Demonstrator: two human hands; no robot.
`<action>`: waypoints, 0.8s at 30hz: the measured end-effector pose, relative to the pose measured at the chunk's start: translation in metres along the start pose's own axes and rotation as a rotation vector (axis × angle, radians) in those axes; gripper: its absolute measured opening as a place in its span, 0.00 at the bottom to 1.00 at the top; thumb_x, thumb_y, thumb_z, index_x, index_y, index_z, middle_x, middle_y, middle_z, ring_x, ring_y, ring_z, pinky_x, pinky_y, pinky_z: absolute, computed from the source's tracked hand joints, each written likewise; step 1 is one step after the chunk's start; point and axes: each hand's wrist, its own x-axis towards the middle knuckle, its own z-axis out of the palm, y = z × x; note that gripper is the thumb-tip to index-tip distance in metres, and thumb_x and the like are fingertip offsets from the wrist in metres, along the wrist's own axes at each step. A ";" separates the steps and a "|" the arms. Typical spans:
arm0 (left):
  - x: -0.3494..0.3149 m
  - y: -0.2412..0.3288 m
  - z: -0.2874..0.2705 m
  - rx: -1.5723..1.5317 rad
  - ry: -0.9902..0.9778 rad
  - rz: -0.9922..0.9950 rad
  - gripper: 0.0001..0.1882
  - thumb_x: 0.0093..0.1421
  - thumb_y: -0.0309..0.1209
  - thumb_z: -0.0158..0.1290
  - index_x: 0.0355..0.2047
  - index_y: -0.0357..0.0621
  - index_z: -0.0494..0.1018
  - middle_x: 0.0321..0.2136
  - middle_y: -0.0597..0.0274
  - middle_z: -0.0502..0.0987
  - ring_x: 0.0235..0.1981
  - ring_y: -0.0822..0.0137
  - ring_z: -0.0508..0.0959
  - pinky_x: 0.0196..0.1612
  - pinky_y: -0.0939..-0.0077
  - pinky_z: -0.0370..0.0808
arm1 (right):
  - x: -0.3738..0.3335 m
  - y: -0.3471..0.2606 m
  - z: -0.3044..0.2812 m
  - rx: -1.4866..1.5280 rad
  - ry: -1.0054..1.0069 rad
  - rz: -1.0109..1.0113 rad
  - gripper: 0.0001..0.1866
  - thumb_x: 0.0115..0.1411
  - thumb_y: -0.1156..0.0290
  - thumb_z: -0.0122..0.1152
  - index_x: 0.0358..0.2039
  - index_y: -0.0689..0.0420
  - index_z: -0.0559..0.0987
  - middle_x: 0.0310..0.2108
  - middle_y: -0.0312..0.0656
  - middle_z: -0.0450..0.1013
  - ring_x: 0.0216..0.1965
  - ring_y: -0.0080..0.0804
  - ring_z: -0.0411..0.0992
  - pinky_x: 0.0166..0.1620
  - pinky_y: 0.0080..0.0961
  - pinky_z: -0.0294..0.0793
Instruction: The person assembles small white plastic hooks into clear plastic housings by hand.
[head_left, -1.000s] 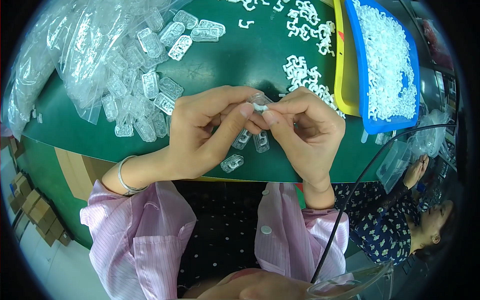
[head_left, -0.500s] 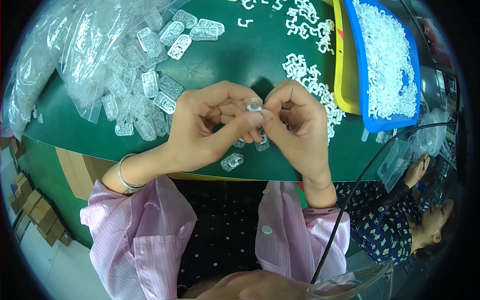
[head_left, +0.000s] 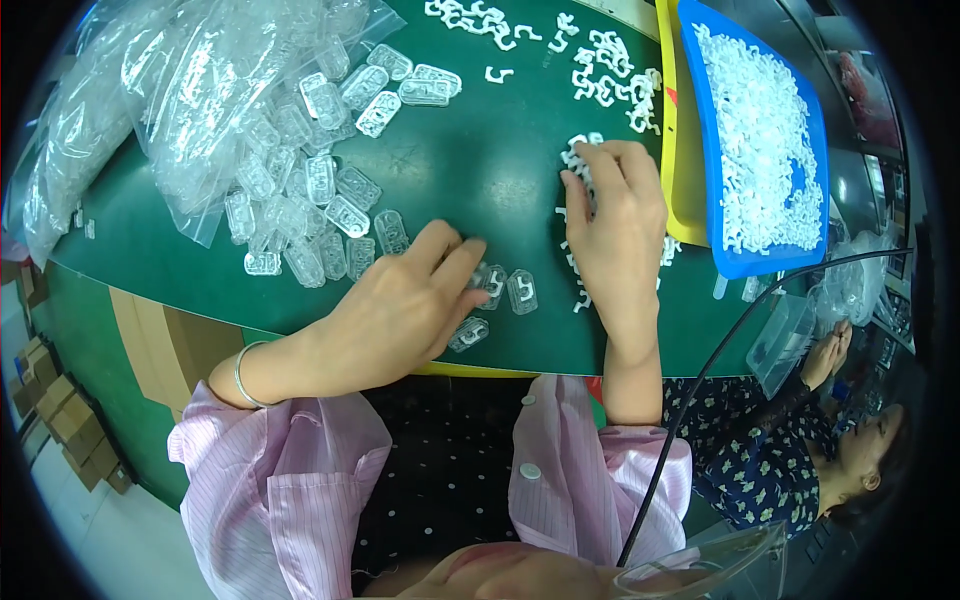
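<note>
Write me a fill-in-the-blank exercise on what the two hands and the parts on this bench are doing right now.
1. The right hand reaches into a scatter of small ____ clips on the green table.
2. The left hand rests its fingertips by clear plastic cases near the table's ____ edge.
3. More white clips fill the ____ tray on the right.
4. The left wrist wears a thin ____.

Missing words: white; front; blue; bangle

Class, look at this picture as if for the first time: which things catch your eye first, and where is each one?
The green table stands out first, with two hands at its near edge: the left hand rests by a few clear plastic cases, and the right hand presses on small white clips. At the right, a blue tray is heaped with white clips; at the upper left, clear cases spill from a plastic bag.
</note>
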 end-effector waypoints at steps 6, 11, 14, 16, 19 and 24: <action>0.050 -0.018 -0.046 0.713 0.185 0.113 0.11 0.40 0.19 0.54 0.26 0.36 0.67 0.28 0.54 0.66 0.26 0.59 0.72 0.23 0.71 0.73 | -0.002 0.008 0.007 0.028 0.028 0.018 0.06 0.47 0.82 0.61 0.28 0.64 0.77 0.27 0.45 0.69 0.30 0.43 0.70 0.33 0.36 0.70; 0.078 -0.040 -0.049 0.863 0.088 0.218 0.08 0.48 0.22 0.53 0.29 0.40 0.68 0.28 0.59 0.66 0.36 0.60 0.69 0.35 0.69 0.72 | 0.000 0.006 -0.004 0.059 0.193 -0.024 0.06 0.46 0.83 0.63 0.27 0.61 0.78 0.27 0.43 0.72 0.27 0.38 0.70 0.31 0.31 0.70; 0.076 -0.043 -0.049 0.871 0.044 0.148 0.09 0.48 0.21 0.53 0.32 0.38 0.68 0.30 0.57 0.67 0.37 0.59 0.70 0.36 0.68 0.71 | -0.003 0.005 -0.005 0.251 0.230 0.151 0.05 0.50 0.82 0.64 0.29 0.62 0.79 0.27 0.41 0.73 0.22 0.27 0.70 0.26 0.21 0.67; 0.076 -0.042 -0.052 0.787 0.080 0.164 0.11 0.49 0.21 0.54 0.34 0.37 0.68 0.31 0.56 0.67 0.36 0.58 0.70 0.36 0.67 0.71 | -0.003 0.008 -0.011 0.273 0.211 0.191 0.04 0.53 0.81 0.62 0.31 0.63 0.79 0.27 0.39 0.74 0.24 0.21 0.70 0.26 0.16 0.66; 0.074 -0.036 -0.054 0.635 0.200 0.215 0.13 0.51 0.20 0.54 0.39 0.36 0.67 0.32 0.53 0.68 0.34 0.56 0.70 0.35 0.66 0.70 | -0.005 0.010 -0.015 0.665 0.159 0.467 0.05 0.57 0.80 0.59 0.35 0.65 0.79 0.25 0.37 0.75 0.23 0.18 0.71 0.25 0.11 0.66; 0.062 -0.021 -0.046 0.402 0.349 0.184 0.14 0.60 0.22 0.48 0.47 0.36 0.67 0.31 0.58 0.71 0.25 0.65 0.68 0.31 0.75 0.68 | -0.001 0.016 -0.027 1.092 -0.015 0.567 0.06 0.58 0.79 0.58 0.36 0.66 0.77 0.22 0.40 0.74 0.19 0.20 0.71 0.20 0.13 0.65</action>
